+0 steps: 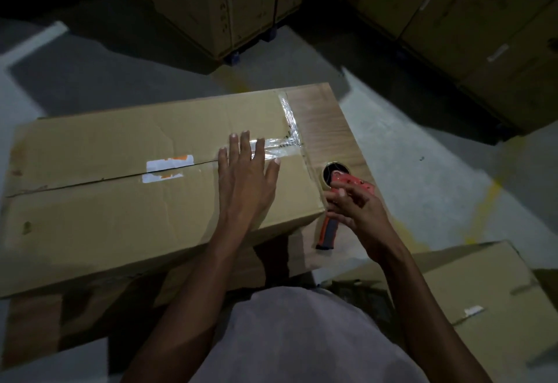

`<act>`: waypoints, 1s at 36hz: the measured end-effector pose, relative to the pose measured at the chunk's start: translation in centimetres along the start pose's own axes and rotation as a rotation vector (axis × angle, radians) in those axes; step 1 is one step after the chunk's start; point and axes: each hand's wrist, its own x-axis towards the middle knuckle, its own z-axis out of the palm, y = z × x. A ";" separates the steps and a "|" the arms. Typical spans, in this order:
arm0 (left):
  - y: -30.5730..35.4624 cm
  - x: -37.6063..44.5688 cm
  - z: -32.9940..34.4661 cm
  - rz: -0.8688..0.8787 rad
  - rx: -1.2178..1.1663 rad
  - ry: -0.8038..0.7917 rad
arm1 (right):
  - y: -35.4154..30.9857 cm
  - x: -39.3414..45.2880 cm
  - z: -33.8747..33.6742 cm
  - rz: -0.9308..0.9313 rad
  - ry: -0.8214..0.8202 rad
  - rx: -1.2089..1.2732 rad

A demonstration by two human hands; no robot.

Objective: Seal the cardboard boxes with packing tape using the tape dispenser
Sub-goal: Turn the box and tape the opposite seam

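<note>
With my left hand (246, 168) pressing spread fingers flat on the tape strip (273, 145), my right hand (353, 207) should grip the tape dispenser (344, 185) firmly and pull along the cardboard box (120, 201) seam.

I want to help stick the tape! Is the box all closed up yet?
Not yet. Clear tape covers only the right end of the box seam. The left hand presses that tape flat; the right hand reaches onto the red tape dispenser. The long seam toward the left remains untaped.
</note>
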 end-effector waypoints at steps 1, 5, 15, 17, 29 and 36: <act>0.0 0.0 0.1 0.001 -0.001 0.000 | 0.2 -0.4 0.2 0.001 0.004 0.021; -0.1 0.2 0.3 0.006 0.024 -0.008 | 1.0 -1.2 0.8 0.027 0.061 0.064; -0.2 0.0 0.3 0.027 0.023 -0.012 | 1.6 -1.5 1.3 0.076 0.085 0.207; -0.2 -0.1 0.2 0.032 0.022 -0.016 | 1.9 -1.5 1.4 0.072 0.094 0.246; 0.0 -0.4 -0.6 0.043 0.017 -0.039 | 3.7 -1.4 2.0 0.042 0.084 0.409; -0.1 -0.4 -0.6 0.060 0.017 -0.037 | 3.1 -0.3 2.6 0.034 0.124 0.317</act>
